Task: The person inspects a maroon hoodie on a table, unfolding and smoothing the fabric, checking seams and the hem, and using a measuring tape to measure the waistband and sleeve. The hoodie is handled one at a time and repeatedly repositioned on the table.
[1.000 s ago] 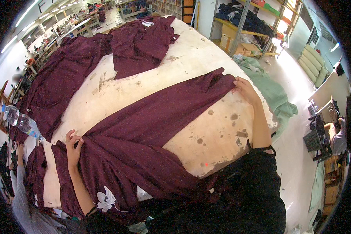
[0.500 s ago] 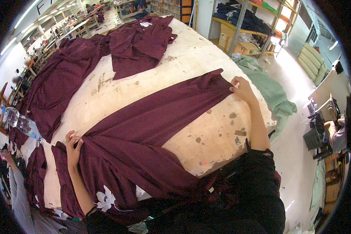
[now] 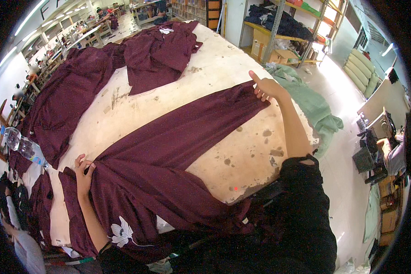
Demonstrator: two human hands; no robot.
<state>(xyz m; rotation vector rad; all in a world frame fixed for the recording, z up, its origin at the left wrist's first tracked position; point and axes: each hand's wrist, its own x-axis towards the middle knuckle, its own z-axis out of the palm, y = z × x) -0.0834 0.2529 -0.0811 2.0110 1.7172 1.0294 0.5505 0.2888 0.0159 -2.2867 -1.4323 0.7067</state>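
Note:
A long maroon garment (image 3: 169,132) lies across the pale table, narrowing toward its far right end. A white flower (image 3: 122,231) decorates its lower left part. My left hand (image 3: 83,176) pinches a fold of the maroon cloth at the left, thumb and forefinger together. At the far right end, my right hand (image 3: 268,88) has its thumb raised away from the fabric. Its other fingers, a little bent, touch the end of the cloth, without a grip on it.
More maroon garments (image 3: 73,86) lie heaped along the table's far left side. A clear plastic bottle (image 3: 25,147) lies at the left. Green cloth (image 3: 308,98) hangs over the right edge of the worn, stained table (image 3: 242,157). Metal shelving (image 3: 271,34) stands behind. Another person's arm (image 3: 388,150) shows at right.
My right hand has let go of the far corner and shifted slightly left, its thumb now lifted. The cloth's end lies flatter. My left hand keeps its pinch.

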